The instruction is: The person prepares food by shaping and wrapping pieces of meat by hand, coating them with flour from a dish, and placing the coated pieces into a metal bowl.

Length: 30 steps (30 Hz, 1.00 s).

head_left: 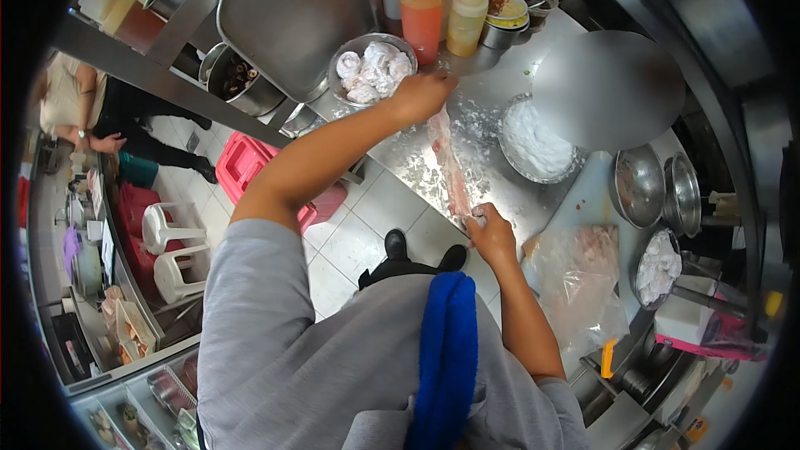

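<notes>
A long, thin strip of pale pink raw meat lies on the flour-dusted steel table. My left hand is closed at the strip's far end, near the bowl of floured pieces. At the near end, by the table's front edge, my right hand pinches the strip between thumb and fingers. To the right of the strip stands a metal bowl of white flour. A clear plastic bag with raw meat rests on a white cutting board further right.
Squeeze bottles and small tubs stand at the back. Empty metal bowls and another bowl of white pieces are at the right. A person stands at the far left, near a red bin.
</notes>
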Available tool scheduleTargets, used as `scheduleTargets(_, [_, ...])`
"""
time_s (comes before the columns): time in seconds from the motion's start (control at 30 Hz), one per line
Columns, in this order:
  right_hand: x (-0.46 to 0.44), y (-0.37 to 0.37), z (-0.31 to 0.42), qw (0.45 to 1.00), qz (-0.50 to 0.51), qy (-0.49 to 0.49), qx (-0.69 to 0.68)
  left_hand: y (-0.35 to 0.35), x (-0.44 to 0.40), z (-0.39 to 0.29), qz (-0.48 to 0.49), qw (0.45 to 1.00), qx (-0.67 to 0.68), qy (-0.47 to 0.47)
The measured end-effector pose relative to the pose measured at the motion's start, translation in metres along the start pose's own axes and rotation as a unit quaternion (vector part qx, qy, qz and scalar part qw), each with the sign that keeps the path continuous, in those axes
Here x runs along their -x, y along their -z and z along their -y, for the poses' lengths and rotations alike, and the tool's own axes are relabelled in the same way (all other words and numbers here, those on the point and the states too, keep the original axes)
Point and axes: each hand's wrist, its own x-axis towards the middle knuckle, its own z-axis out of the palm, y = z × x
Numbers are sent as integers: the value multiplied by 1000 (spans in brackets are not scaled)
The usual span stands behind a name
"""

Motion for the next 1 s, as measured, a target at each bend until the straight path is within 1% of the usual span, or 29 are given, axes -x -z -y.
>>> scheduleTargets(0.03, [2,-1,-5,1000,-14,12,17,2,18,-8,4,1000,28,14])
scheduleTargets(0.1, [8,2,-10,999,-33,19,34,-22,58,-7,-117,987,108,-24])
scheduleTargets(0.17, [23,12,-2,996,-65,55,15,-15,106,-19,-53,987,151,11])
scheduleTargets(0.2, [33,21,5,996,-67,53,14,-17,131,-26,-65,982,177,29])
scheduleTargets(0.23, [44,32,15,995,-65,61,-54,-21,154,-32,-78,975,203,45])
scheduleTargets(0.3, [64,49,24,977,-75,90,-177,-21,193,-46,-50,956,271,100])
scheduleTargets(0.33, [72,60,29,976,-82,87,-181,-20,203,-56,-59,946,297,115])
scheduleTargets(0.37, [85,72,33,961,-83,121,-232,-19,213,-65,-63,935,325,128])
scheduleTargets(0.4, [101,87,35,942,-96,152,-283,-25,219,-72,-51,937,328,107])
scheduleTargets(0.43, [117,108,34,943,-145,204,-221,-36,219,-77,-69,926,353,113])
scheduleTargets(0.47, [134,131,30,938,-203,235,-152,-46,214,-86,-72,914,385,108])
scheduleTargets(0.53, [165,171,9,915,-319,211,-126,-42,199,-110,-28,898,427,101])
scheduleTargets(0.6, [200,202,-9,877,-422,199,-113,-38,182,-136,-30,889,453,52])
scheduleTargets(0.63, [217,209,-22,865,-460,166,-115,-28,173,-150,-13,889,455,37])
scheduleTargets(0.7, [245,213,-46,864,-475,75,-152,-22,158,-174,-8,900,435,-36])
scheduleTargets(0.73, [256,209,-59,856,-488,63,-157,-20,150,-186,-6,905,421,-60])
scheduleTargets(0.77, [267,206,-69,883,-455,21,-111,-8,144,-199,0,905,420,-70])
scheduleTargets(0.8, [274,200,-84,906,-417,-21,-69,2,135,-216,0,906,407,-119])
scheduleTargets(0.83, [275,190,-102,910,-414,2,-39,11,129,-230,-2,905,393,-163])
scheduleTargets(0.87, [273,180,-116,908,-417,-1,-47,20,122,-244,3,906,387,-168])
scheduleTargets(0.93, [265,163,-144,947,-306,-74,65,31,111,-270,-12,881,388,-270])
scheduleTargets(0.97, [258,153,-154,947,-308,-78,55,31,108,-279,-4,881,384,-275])
scheduleTargets(1.0, [247,145,-160,945,-294,-101,103,31,105,-288,-5,872,398,-285])
